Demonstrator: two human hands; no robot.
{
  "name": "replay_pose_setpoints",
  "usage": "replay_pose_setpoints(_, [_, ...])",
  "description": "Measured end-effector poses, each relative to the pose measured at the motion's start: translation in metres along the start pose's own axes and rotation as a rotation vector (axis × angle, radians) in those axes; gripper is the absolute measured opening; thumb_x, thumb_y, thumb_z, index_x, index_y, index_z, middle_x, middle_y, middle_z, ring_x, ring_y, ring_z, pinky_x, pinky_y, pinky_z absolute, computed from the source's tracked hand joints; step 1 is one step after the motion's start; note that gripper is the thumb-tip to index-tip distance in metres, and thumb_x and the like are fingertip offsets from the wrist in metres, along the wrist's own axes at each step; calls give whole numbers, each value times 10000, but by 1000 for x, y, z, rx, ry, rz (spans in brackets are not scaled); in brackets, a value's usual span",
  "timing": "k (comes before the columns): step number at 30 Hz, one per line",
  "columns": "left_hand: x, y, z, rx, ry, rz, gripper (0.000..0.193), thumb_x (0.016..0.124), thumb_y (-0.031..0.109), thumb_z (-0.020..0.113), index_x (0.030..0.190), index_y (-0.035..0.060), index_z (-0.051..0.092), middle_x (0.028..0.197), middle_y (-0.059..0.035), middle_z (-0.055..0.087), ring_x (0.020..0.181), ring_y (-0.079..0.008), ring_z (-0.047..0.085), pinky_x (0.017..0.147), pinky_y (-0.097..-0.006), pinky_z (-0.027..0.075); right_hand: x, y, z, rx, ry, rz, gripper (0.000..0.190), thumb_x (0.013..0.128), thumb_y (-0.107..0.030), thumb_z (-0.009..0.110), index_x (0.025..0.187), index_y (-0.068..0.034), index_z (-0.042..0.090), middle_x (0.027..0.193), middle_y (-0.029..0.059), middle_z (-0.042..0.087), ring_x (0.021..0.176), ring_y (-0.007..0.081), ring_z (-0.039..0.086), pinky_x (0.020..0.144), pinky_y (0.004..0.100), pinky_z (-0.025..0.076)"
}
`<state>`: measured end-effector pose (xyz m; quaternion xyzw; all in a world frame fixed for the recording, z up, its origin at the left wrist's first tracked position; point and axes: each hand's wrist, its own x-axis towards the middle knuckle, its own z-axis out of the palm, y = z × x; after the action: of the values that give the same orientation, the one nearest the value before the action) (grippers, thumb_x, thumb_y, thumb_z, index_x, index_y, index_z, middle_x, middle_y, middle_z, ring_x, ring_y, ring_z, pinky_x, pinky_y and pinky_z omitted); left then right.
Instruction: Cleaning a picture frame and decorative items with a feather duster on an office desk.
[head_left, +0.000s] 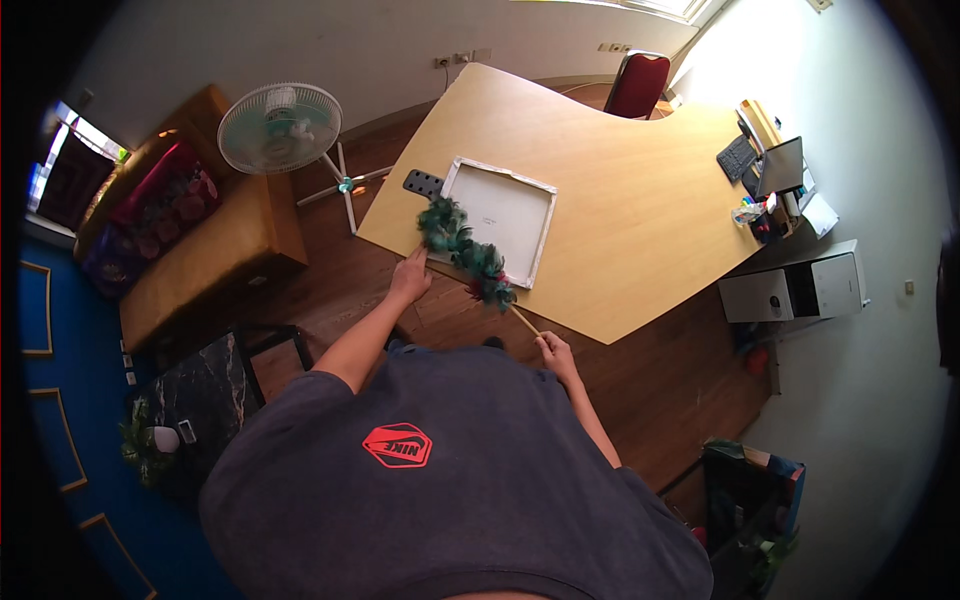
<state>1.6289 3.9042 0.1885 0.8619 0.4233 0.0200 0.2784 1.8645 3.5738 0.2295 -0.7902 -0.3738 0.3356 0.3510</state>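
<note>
My right hand (556, 355) is closed around the thin wooden handle of a green feather duster (469, 251). Its feathers, with a few dark red ones near the handle, stretch up and left across the lower left part of a white-backed canvas on a stretcher frame (544, 225). That canvas lies face down on a light wooden desk (622, 217). By the desk's near edge, my left hand (412, 276) has its fingertips at the lower side of the feathers; whether they touch the canvas frame is hidden. A dark grey object with holes (424, 183) lies against the canvas's upper left corner.
A standing fan (280, 129) is left of the desk, near an orange-brown sofa (202, 277). A black marble-patterned table (206, 382) stands at lower left. A keyboard (736, 158) and monitor (780, 167) are at the desk's right end, a red chair (639, 84) behind it.
</note>
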Motion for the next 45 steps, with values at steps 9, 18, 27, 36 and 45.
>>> replay_pose_setpoints(9, [11,-8,-24,197,-271,18,587,881,226,585,1435,92,444,1587,-51,299,1344,-247,446,1069,-508,380,-26,11,-8,30,-11,4,204,975,-203,579,1012,-14,645,656,33,528,629,89,498,577,287,418])
replay_pose_setpoints(18, [8,-18,-20,106,-162,172,616,881,229,601,1449,73,422,1587,-73,288,1330,-255,462,1027,-417,455,-69,45,-9,199,76,119,186,995,-190,581,978,-20,652,690,-54,522,564,36,436,501,230,370])
replay_pose_setpoints(27, [13,-9,-23,207,-210,177,625,886,249,594,1453,61,410,1590,-87,273,1320,-272,473,1040,-403,452,-111,42,-2,311,148,259,163,1002,-161,561,1014,-26,652,709,-79,490,605,17,395,526,211,320])
replay_pose_setpoints(36, [10,5,-26,246,-261,97,698,885,269,593,1492,44,331,1612,-117,201,1352,-287,438,1050,-414,448,-105,52,13,339,278,196,166,1001,-175,562,1009,-38,655,672,-73,497,560,24,417,499,219,339])
replay_pose_setpoints(45, [25,6,-30,347,-394,55,731,903,315,599,1508,37,295,1619,-128,170,1360,-323,427,1084,-417,412,-42,29,19,279,225,137,187,975,-176,582,1003,-6,656,677,24,574,631,80,535,576,265,440])
